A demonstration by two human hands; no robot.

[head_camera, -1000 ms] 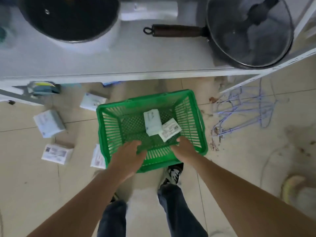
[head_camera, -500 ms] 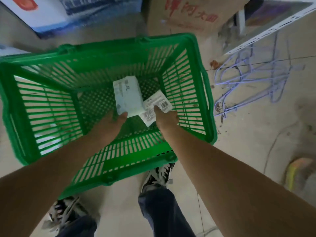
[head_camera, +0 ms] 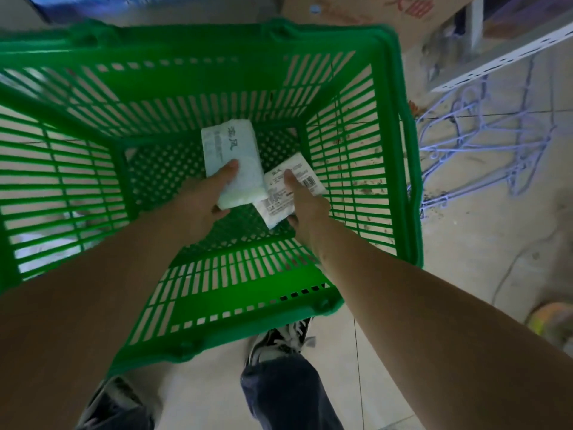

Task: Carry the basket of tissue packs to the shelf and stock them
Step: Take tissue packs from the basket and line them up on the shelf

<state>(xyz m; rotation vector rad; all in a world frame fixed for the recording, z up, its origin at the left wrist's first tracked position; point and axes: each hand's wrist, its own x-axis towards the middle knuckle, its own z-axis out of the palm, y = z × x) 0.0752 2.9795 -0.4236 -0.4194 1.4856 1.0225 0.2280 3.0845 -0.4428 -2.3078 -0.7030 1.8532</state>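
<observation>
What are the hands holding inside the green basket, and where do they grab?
Left hand grips the bigger tissue pack at its near end; right hand pinches the labelled tissue pack at its near edge.

Pale tiled floor (head_camera: 483,243), scuffed and speckled with dirt, lies in dim bluish light. A tangle of lilac wire hangers (head_camera: 471,144) rests on it. Just beyond the hangers runs a white perforated shelf rail (head_camera: 508,54); farther beyond, a cardboard box (head_camera: 366,10) with red print.

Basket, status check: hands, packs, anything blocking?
Left hand grips the larger tissue pack; right hand pinches the barcoded pack. Both inside the green basket. Wire hangers on floor to its right.
</observation>
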